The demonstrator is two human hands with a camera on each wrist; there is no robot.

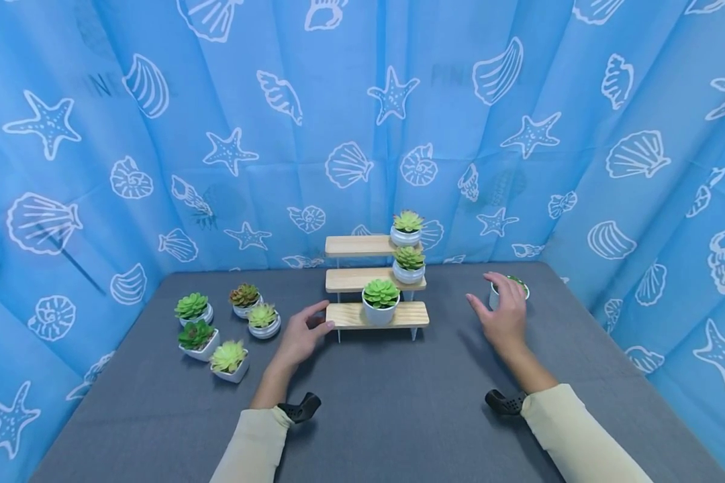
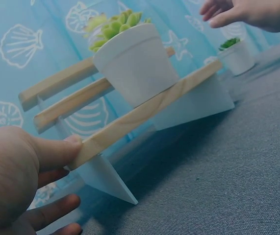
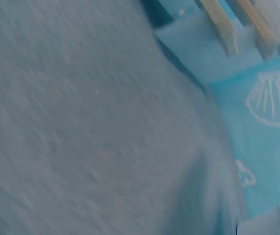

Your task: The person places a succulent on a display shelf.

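Dark grey woven cloth covers the tabletop [image 1: 399,416], with two cream sleeves [image 1: 250,443] and two black wrist-worn devices [image 1: 302,407] over its near part. Of the two hands, the left hand [image 1: 302,339] pinches the left end of the lowest board of a three-step pale wooden display stand [image 1: 347,316] on white supports. The right hand [image 1: 505,312] has thumb and fingers parted and holds nothing; it is near a small round white pot with a green succulent [image 2: 239,58], which stands on the cloth right of the stand, and the left wrist view shows a gap between them. That pot looks light, stiff and smooth, perhaps slightly slippery; its wall below the rim seems the best hold, sparing the softer leaves. Five more white-potted succulents [image 1: 200,339] cluster at the left; three others [image 1: 380,310] sit one per step, making nine. Behind hangs a blue curtain printed with white shells and starfish [image 1: 362,100].
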